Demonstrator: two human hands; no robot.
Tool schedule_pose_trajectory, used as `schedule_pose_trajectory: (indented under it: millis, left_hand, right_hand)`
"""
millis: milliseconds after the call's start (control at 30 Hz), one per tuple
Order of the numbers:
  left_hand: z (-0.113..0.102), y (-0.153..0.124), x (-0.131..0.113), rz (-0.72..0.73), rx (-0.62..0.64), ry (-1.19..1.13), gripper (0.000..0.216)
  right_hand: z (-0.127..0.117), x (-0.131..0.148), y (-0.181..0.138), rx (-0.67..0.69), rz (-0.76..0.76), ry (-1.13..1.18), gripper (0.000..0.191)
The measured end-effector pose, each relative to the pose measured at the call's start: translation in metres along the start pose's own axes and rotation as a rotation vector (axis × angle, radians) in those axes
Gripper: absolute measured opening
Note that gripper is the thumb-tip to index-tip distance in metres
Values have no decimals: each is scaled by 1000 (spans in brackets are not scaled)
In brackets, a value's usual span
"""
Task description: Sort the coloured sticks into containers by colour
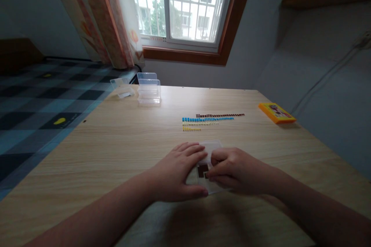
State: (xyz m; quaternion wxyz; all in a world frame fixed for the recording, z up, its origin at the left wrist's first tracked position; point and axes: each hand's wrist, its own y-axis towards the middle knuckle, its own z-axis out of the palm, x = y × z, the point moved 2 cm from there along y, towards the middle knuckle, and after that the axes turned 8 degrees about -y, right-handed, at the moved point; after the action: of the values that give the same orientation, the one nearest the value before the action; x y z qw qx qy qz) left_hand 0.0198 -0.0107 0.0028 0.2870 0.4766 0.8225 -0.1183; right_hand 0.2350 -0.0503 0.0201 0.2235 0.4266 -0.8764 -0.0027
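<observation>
A small clear square plate (213, 146) lies on the wooden table (116, 150) in front of me, with a few dark brown pieces (202, 170) set on it. My left hand (176, 171) rests flat over the plate's left side, fingers stretched out and thumb along its near edge. My right hand (236, 170) lies on the plate's right side with its fingers curled in a pinch at the brown pieces; what it pinches is too small to name. Beyond the plate lie rows of tiny pieces: brown (220, 115), blue (207, 119), pale (199, 124) and yellow (191, 129).
Clear plastic boxes (148, 88) and an open clear lid (122, 87) stand at the table's far left. An orange-yellow box (276, 112) lies at the far right. A bed with a checked cover (37, 104) borders the table's left side. A window and curtain are behind.
</observation>
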Motion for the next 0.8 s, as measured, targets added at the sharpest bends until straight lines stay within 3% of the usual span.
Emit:
schedule_pose_trajectory:
  millis: [800]
  left_hand:
    - [1, 2, -1, 8, -3, 24, 86]
  right_hand:
    - [4, -2, -1, -24, -58, -86, 16]
